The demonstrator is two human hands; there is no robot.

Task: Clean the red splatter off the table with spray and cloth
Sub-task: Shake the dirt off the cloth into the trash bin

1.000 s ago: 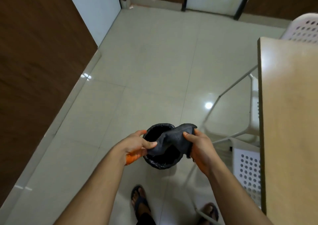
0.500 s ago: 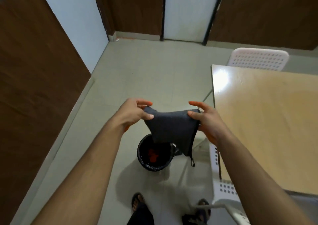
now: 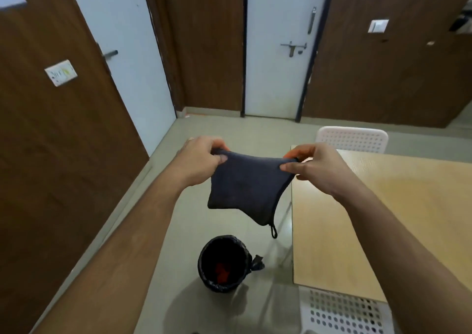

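Note:
A dark grey cloth [image 3: 245,188] hangs stretched between my two hands, above the floor and left of the table. My left hand [image 3: 201,159] pinches its upper left corner, and my right hand [image 3: 313,164] pinches its upper right corner. A small loop dangles from the cloth's lower corner. The wooden table [image 3: 383,221] lies to the right, and the part in view shows no red splatter. No spray bottle is in view.
A small bin with a black liner [image 3: 224,263] stands on the floor below the cloth, with red bits inside. A white perforated chair [image 3: 352,139] stands at the table's far end and another [image 3: 344,313] at its near edge. Doors and wood panels line the walls.
The cloth has been lifted from the bin's mouth and spread out between both hands, held higher. My view has tilted up toward the doors.

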